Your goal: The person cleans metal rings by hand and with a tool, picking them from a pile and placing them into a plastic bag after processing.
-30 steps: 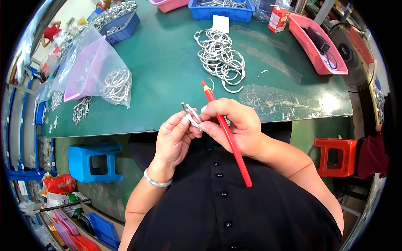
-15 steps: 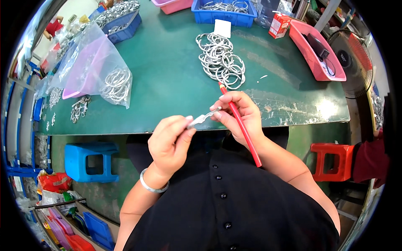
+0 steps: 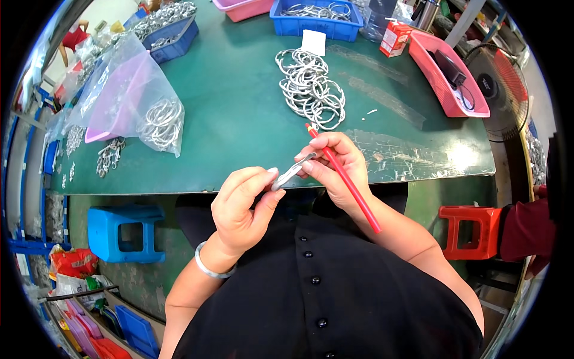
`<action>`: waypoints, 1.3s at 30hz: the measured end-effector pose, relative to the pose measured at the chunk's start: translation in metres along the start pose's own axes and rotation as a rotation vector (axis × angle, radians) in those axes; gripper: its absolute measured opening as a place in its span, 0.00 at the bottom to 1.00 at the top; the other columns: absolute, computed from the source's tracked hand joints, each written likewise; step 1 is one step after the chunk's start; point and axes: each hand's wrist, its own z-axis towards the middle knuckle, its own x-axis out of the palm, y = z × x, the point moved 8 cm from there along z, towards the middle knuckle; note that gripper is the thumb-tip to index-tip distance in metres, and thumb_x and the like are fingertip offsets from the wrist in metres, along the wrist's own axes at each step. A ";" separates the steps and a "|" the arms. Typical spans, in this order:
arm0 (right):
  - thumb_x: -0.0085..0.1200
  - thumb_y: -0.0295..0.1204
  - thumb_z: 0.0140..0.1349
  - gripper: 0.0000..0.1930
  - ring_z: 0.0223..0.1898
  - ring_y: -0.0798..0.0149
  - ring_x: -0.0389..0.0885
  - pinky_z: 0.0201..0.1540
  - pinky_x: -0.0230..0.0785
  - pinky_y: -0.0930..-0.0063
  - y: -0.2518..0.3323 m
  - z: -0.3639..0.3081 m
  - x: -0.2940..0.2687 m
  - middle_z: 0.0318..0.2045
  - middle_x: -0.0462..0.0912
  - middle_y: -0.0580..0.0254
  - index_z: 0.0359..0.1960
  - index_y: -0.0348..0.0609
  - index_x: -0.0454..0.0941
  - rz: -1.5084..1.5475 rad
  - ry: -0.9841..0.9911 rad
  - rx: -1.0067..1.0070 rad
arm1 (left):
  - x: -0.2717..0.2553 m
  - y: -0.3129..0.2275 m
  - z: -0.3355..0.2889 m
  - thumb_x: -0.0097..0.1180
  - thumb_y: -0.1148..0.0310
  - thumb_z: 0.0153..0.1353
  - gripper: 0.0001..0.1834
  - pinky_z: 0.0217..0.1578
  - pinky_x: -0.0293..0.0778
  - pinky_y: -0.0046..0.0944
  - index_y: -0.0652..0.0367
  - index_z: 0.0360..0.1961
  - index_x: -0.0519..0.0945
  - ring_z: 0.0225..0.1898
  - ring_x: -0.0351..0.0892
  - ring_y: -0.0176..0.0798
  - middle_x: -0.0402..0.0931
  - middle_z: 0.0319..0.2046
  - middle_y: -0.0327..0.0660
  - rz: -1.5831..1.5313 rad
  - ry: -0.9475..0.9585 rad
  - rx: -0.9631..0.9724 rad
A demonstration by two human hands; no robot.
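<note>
Between my two hands is a silver metal ring (image 3: pixel 291 173), seen almost edge-on, just over the table's near edge. The thumb and fingertips of my left hand (image 3: pixel 242 206) pinch its lower left end. My right hand (image 3: pixel 344 170) pinches the other end with thumb and fingers. Lying across that same hand is a red pencil (image 3: pixel 357 195), its tip pointing away toward the table and its tail over my right forearm. Beyond the pencil tip, a pile of silver rings (image 3: pixel 311 87) is heaped on the green table (image 3: pixel 233 113).
A clear bag (image 3: pixel 164 125) with rings leans by a pink tray at the left, near small metal clasps (image 3: pixel 110 157). Blue bins (image 3: pixel 317 27) stand at the back. A pink basket (image 3: pixel 448 78) and red carton (image 3: pixel 396 38) are at right. Stools (image 3: pixel 469 232) flank me.
The ring has turned slightly between my fingers, and its face shows less sharply. The pencil's tail has swung a little to the right and up. The whole view has shifted slightly.
</note>
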 end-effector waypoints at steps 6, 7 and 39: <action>0.47 0.12 0.54 0.13 0.39 0.70 0.76 0.42 0.74 0.75 0.006 0.001 0.004 0.34 0.74 0.61 0.40 0.39 0.67 -0.075 0.010 -0.078 | 0.003 0.011 -0.003 0.61 0.82 0.43 0.17 0.26 0.72 0.29 0.66 0.38 0.76 0.25 0.73 0.34 0.73 0.31 0.44 -0.017 0.020 -0.041; 0.47 0.13 0.54 0.13 0.38 0.70 0.76 0.41 0.74 0.75 0.006 0.001 0.005 0.34 0.74 0.61 0.40 0.39 0.67 -0.086 0.010 -0.081 | 0.004 0.013 -0.003 0.60 0.82 0.44 0.16 0.26 0.72 0.29 0.67 0.38 0.76 0.25 0.74 0.34 0.74 0.30 0.44 -0.024 0.026 -0.055; 0.50 0.29 0.59 0.09 0.29 0.68 0.74 0.32 0.66 0.77 0.046 0.002 0.017 0.28 0.78 0.57 0.32 0.35 0.77 -0.536 0.140 -0.289 | 0.035 0.073 -0.045 0.49 0.67 0.61 0.07 0.27 0.72 0.31 0.60 0.31 0.73 0.23 0.74 0.33 0.74 0.23 0.39 -1.020 -0.044 -0.965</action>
